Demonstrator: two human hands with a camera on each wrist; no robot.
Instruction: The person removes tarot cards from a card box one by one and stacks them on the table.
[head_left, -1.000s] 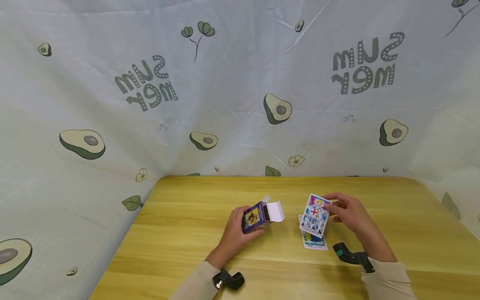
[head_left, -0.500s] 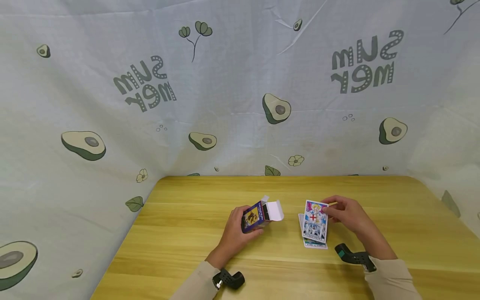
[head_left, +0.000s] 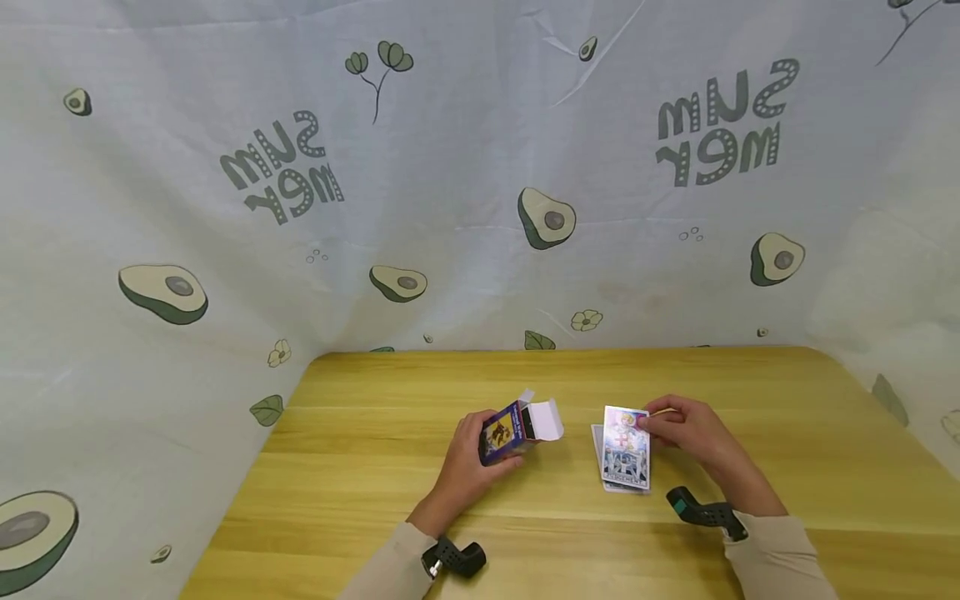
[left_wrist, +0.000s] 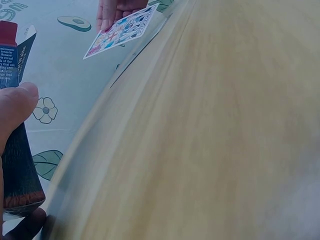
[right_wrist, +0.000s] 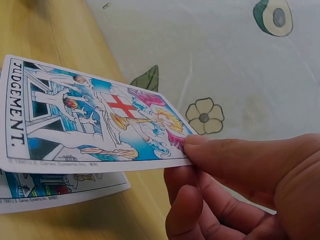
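Grip of right hand (head_left: pixel 690 429): narrow, thumb and fingers pinching a card (head_left: pixel 626 450), picture side up, at its far right corner. Printed JUDGEMENT along the near edge; red cross on it. Card over the right half of the counter (head_left: pixel 375 467), above a lower card (right_wrist: pixel 100 187) that shows past it on the left and near sides; whether the two touch, cannot tell. Grip of left hand (head_left: pixel 468 458): curled round a dark blue box (head_left: pixel 501 435), left of the cards and well apart from them. Box mouth faces right, white flap (head_left: pixel 546 421) folded out. Pale avocado-print cloth (head_left: pixel 450 150) hangs on the far side.
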